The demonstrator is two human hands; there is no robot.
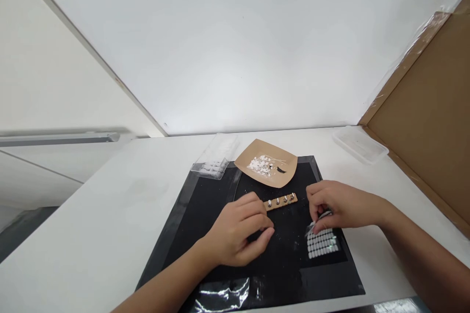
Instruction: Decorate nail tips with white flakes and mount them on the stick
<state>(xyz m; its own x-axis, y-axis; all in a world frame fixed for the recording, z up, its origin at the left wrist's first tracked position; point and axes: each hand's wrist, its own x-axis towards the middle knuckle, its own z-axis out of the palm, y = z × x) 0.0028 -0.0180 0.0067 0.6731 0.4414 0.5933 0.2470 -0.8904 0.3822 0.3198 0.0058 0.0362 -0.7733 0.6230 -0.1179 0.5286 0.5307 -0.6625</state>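
My right hand (332, 205) pinches a clear film at the top of a sheet of small white oval pieces (322, 245), set in rows on the right of the black mat. My left hand (244, 232) rests over the middle of the mat, its fingers loosely bent and a gap between thumb and forefinger. No object shows in that gap. Beside its knuckles lies a narrow tan strip (281, 201) bearing several shiny metal pieces with white tops. The strip's left end is hidden behind the fingers.
A tan paper tray (290, 159) holds white bits and a black scrap. To its left, a clear compartment box (211, 168) stands with its lid up. A clear plastic lid or tray (360, 145) lies at the back right. Cardboard (426, 98) borders the right side.
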